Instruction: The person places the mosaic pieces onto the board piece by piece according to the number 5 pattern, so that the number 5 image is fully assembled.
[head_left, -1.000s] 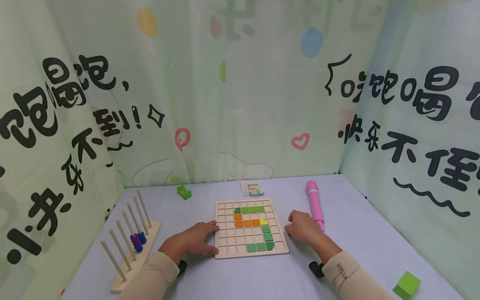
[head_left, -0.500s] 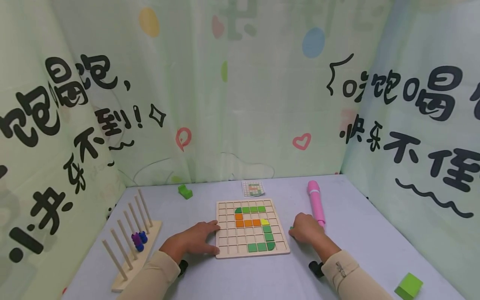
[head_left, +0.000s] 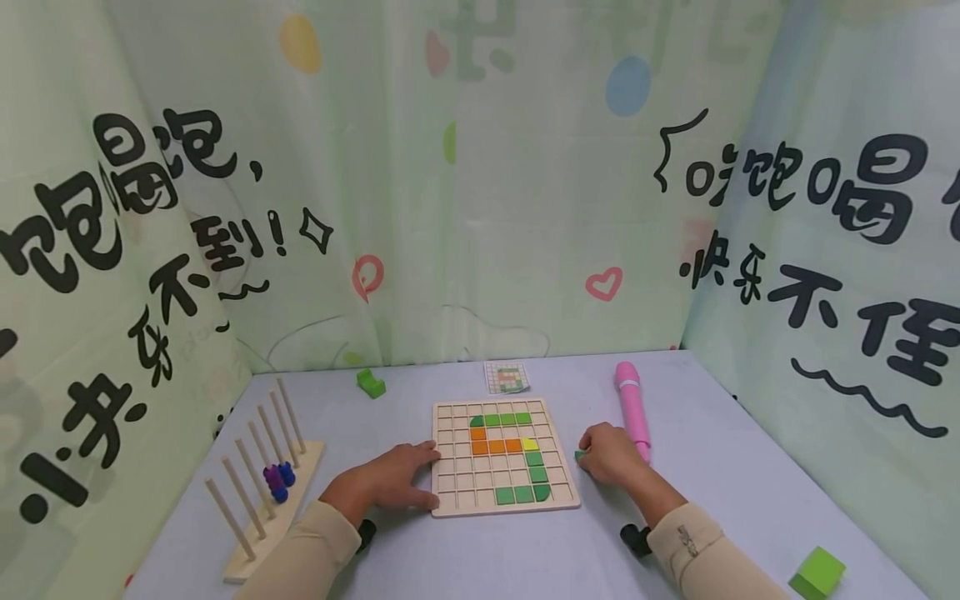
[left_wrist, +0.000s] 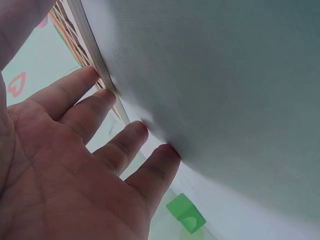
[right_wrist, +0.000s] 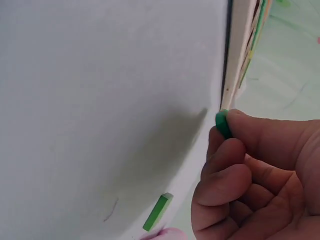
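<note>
A wooden grid board (head_left: 453,478) lies on the table with green, orange and yellow tiles set in a stepped line. My left hand (head_left: 396,477) rests against the board's left edge, its fingers extended; the left wrist view shows two fingertips (left_wrist: 106,95) touching the wooden rim. Just off the right edge, my right hand (head_left: 611,456) pinches a small green tile (right_wrist: 222,124) between thumb and forefinger, the other fingers curled. A second green piece (right_wrist: 158,212) lies on the table in the right wrist view.
A pattern card (head_left: 506,377) lies behind the board. Past my right hand is a pink microphone-shaped toy (head_left: 632,404). A peg stand (head_left: 288,508) with purple and blue beads is at left. Green blocks sit back left (head_left: 371,383) and front right (head_left: 817,572).
A green tile now shows at my right fingertips, where none was visible one second ago. That hand has shifted slightly beside the board. My left hand stays in place.
</note>
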